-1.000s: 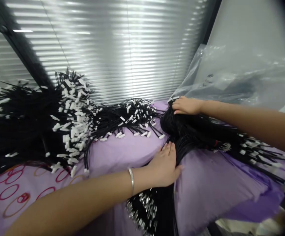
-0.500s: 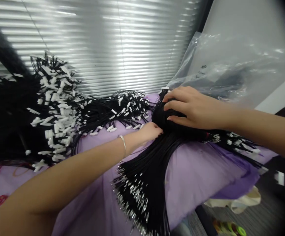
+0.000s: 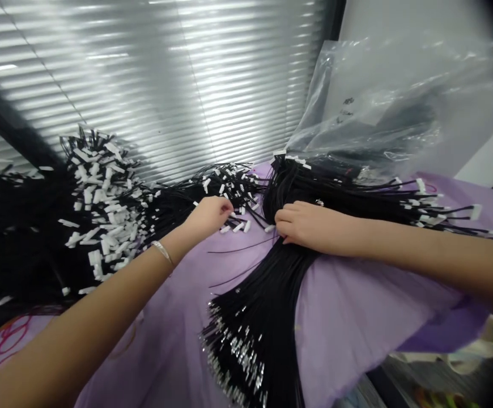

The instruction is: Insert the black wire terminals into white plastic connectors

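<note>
A thick bundle of black wires [image 3: 267, 306] lies bent over a purple cloth [image 3: 357, 317], with metal tips fanned out toward me. My right hand [image 3: 304, 226] rests on the bend of this bundle, fingers curled around some strands. My left hand [image 3: 208, 215], a thin bracelet on its wrist, has its fingers closed among the white connector ends of a smaller wire bunch [image 3: 229, 192] just left of the bundle. What the left fingers pinch is too small to make out.
A large heap of black wires with white connectors [image 3: 80, 209] fills the left side. A clear plastic bag [image 3: 382, 113] leans at the back right. Window blinds [image 3: 165, 73] run behind. The cloth drops off an edge at the lower right.
My right hand came down from the top of the bundle to its bend. My left hand shifted left to the white connectors. The view swung slightly.
</note>
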The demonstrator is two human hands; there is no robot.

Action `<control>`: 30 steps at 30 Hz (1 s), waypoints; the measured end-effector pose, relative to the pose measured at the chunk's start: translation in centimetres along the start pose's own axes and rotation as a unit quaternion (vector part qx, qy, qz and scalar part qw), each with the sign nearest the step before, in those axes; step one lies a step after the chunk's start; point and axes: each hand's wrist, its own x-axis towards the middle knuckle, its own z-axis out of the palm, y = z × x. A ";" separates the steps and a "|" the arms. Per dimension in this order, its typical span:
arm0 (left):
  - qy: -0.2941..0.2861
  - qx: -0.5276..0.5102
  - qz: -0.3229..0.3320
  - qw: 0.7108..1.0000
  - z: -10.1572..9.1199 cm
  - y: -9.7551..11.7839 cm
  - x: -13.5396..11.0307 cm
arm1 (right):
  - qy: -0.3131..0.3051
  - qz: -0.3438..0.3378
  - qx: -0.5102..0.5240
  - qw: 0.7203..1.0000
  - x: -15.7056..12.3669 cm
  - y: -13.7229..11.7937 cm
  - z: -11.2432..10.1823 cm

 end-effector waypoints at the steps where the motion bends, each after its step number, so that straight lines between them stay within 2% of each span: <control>1: 0.011 0.014 0.018 1.000 0.3 -0.5 0.6 | 0.009 0.001 0.039 0.999 -0.1 -0.2 -0.3; 5: -0.007 0.040 0.146 0.988 2.6 -1.0 3.3 | 0.023 0.044 0.177 0.983 -0.5 -2.6 -1.4; 9: -0.027 0.059 0.220 0.973 4.8 -0.2 5.5 | 0.039 0.026 0.220 0.974 -0.4 -4.9 -0.2; 12: -0.017 0.063 0.238 0.969 4.5 -0.3 5.9 | 0.078 0.010 0.233 0.969 0.2 -5.1 1.9; 14: 0.012 0.047 0.240 0.969 3.2 -0.8 5.3 | 0.095 0.003 0.246 0.965 0.5 -4.7 3.1; 17: 0.127 0.002 0.213 0.969 -0.5 -1.8 3.3 | 0.105 -0.005 0.269 0.957 0.5 -4.1 4.0; 19: 0.264 -0.038 0.162 0.950 -3.9 -2.2 1.5 | 0.114 -0.009 0.286 0.951 0.4 -3.9 4.1; 21: 0.412 -0.078 0.110 0.901 -7.5 -2.0 -0.3 | 0.122 -0.009 0.297 0.947 0.2 -4.0 4.1; 22: 0.467 -0.097 0.091 0.874 -9.1 -1.6 -1.3 | 0.126 -0.007 0.300 0.945 0.2 -4.1 4.1; 23: 0.524 -0.129 0.075 0.839 -10.4 -1.1 -2.2 | 0.130 -0.004 0.303 0.944 0.1 -4.1 4.1; 24: 0.584 -0.212 0.067 0.781 -11.2 -0.5 -3.2 | 0.134 -0.001 0.304 0.943 0.1 -4.2 4.1; 26: 0.553 -0.310 0.079 0.769 -11.5 0.6 -5.0 | 0.145 0.003 0.305 0.941 0.1 -4.3 4.1; 28: 0.463 -0.393 0.039 0.793 -10.2 1.0 -6.6 | 0.158 0.003 0.301 0.940 0.2 -4.4 4.0; 30: 0.400 -0.419 -0.030 0.815 -8.3 0.5 -8.0 | 0.165 -0.006 0.302 0.939 0.3 -4.5 3.6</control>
